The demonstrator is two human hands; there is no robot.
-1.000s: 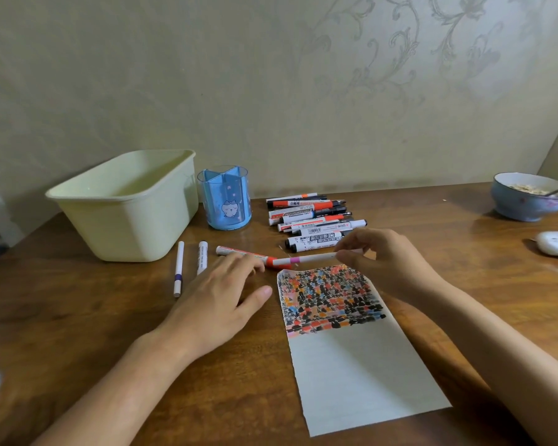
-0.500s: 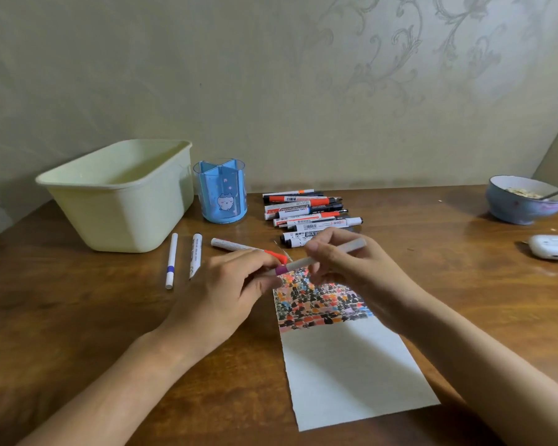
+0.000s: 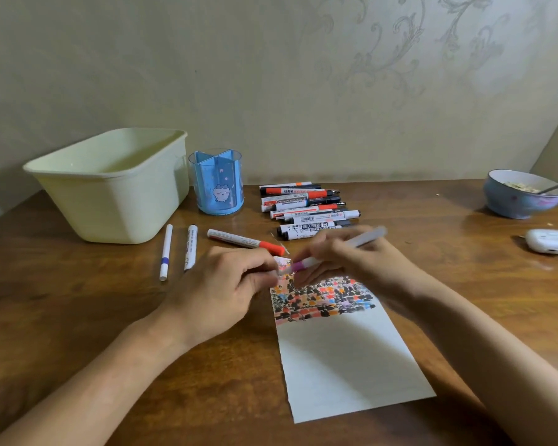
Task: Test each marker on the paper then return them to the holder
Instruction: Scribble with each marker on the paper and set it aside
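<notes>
My right hand grips a slim white marker with a pink band just above the top of the paper. At the marker's pink end, the fingers of my left hand pinch the cap; the cap itself is blurred. The paper's upper part is filled with coloured and black test marks. A blue divided holder stands empty at the back. A pile of markers lies right of it. An orange-capped marker and two slim white markers lie on the table to the left.
A cream plastic tub stands at the back left beside the holder. At the far right are a blue bowl with a spoon and a white earbud case. The wooden table meets the wall behind.
My right hand lifted the pink-banded marker off the table and brought it over the paper's top. My left hand moved in from the table and took hold of its pink end.
</notes>
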